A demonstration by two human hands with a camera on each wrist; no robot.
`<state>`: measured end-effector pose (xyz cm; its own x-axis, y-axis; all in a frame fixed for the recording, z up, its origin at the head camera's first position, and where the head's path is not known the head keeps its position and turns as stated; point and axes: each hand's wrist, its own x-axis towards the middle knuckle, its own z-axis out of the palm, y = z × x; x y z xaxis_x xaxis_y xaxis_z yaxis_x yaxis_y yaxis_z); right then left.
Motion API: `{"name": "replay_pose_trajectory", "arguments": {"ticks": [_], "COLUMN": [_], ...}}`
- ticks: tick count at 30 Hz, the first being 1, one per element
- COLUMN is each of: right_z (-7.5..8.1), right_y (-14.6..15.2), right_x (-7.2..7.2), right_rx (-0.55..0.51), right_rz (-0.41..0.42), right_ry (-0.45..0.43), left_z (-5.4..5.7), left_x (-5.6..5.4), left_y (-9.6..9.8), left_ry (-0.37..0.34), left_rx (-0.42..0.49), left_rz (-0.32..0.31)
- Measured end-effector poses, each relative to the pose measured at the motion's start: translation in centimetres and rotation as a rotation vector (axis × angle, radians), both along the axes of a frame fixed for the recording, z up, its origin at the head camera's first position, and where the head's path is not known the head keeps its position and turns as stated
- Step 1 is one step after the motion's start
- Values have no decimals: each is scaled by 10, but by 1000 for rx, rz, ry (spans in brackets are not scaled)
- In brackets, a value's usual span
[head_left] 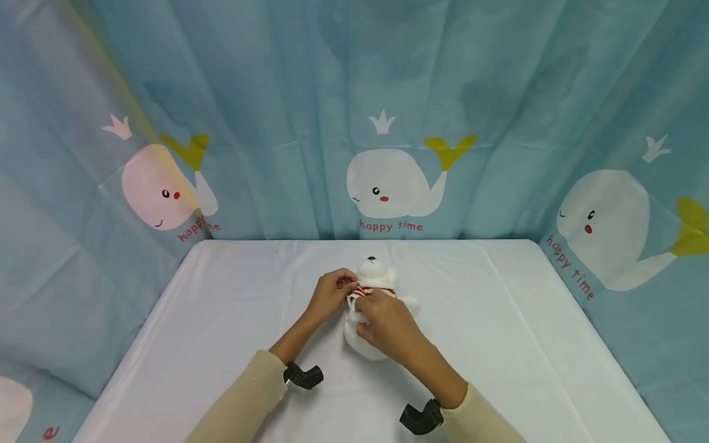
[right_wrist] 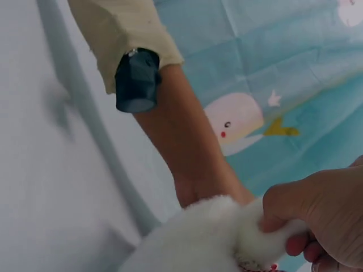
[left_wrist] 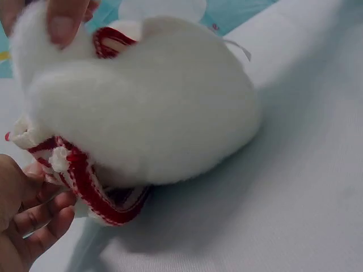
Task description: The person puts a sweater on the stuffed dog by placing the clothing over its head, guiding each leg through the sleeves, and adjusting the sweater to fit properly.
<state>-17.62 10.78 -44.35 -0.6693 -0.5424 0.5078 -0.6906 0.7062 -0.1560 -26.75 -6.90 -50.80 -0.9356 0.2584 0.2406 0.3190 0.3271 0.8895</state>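
A white plush bear lies on the table, its dark nose toward the far edge. Round its upper body is a red-and-white striped knitted garment, partly loose from the plush. My left hand is at the bear's left side and pinches the garment's edge between thumb and fingers. With thumb and curled fingers, my right hand grips a stubby white limb of the bear, close to the garment. In the head view, this hand covers much of the bear's middle.
A white cloth covers the table. Blue curtains printed with whales stand along its back and sides. Each wrist carries a black camera mount, the left one and the right one, both low above the cloth.
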Motion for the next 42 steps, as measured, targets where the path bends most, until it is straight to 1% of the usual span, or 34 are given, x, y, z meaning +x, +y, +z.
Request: {"name": "replay_pose_trajectory", "arguments": {"ticks": [2, 4, 6, 7, 9, 11, 12, 13, 15, 17, 18, 19, 21, 23, 24, 27, 29, 31, 34, 36, 37, 39, 42], "right_z": [-1, -4, -6, -5, -2, 3, 6, 9, 8, 0, -6, -14, -29, -42, -47, -56, -58, -58, -60, -62, -63, -62, -61], "right_y": [-3, -5, -4, -2, 6, 19, 27, 35, 53, 70, 77, 84, 92, 95, 94, 89, 85, 80, 74, 72, 72, 71, 73], "right_x": [1, 0, -2, -3, -6, -11, -15, -19, -32, -47, -55, -62, -73, -81, -83, -85, -85, -84, -85, -86, -87, -85, -80], "right_rx": [13, 34, 42, 28, -52, -192, -280, -377, -531, -622, -639, -633, -593, -551, -541, -556, -586, -604, -598, -575, -565, -567, -601], "right_rz": [14, 19, 25, 31, 47, 50, 43, 31, 0, -18, -24, -21, 8, 44, 55, 67, 41, -25, -167, -254, -284, -307, -316], "right_ry": [12, 35, 63, 70, 66, 46, 17, -36, -181, -370, -473, -563, -704, -777, -796, -810, -789, -734, -643, -607, -598, -615, -662], "left_z": [-2, -2, -1, -1, -2, -3, -4, -5, -7, -7, -7, -7, -7, -6, -6, -7, -8, -10, -13, -13, -13, -12, -9], "left_x": [-1, -1, -1, 0, 1, 2, 3, 3, 2, 1, 1, 1, 0, 0, 1, 2, 2, 2, 1, 1, 1, 2, 7], "left_y": [-2, -4, -6, -7, -9, -10, -10, -11, -12, -13, -13, -13, -11, -9, -8, -5, -4, -5, -7, -9, -9, -9, -11], "left_ry": [-1, 8, 23, 32, 33, 26, 15, 4, -13, -39, -53, -60, -67, -64, -60, -55, -42, -20, -28, -64, -89, -148, -262], "left_rx": [-6, -27, -51, -60, -66, -56, -48, -43, -21, -1, 10, 22, 39, 35, 30, 3, -13, -39, -74, -82, -75, -48, 58], "left_rz": [29, 36, 15, -1, -34, -59, -64, -66, -74, -80, -83, -89, -101, -106, -112, -124, -118, -77, 11, 47, 53, 57, 48]}}
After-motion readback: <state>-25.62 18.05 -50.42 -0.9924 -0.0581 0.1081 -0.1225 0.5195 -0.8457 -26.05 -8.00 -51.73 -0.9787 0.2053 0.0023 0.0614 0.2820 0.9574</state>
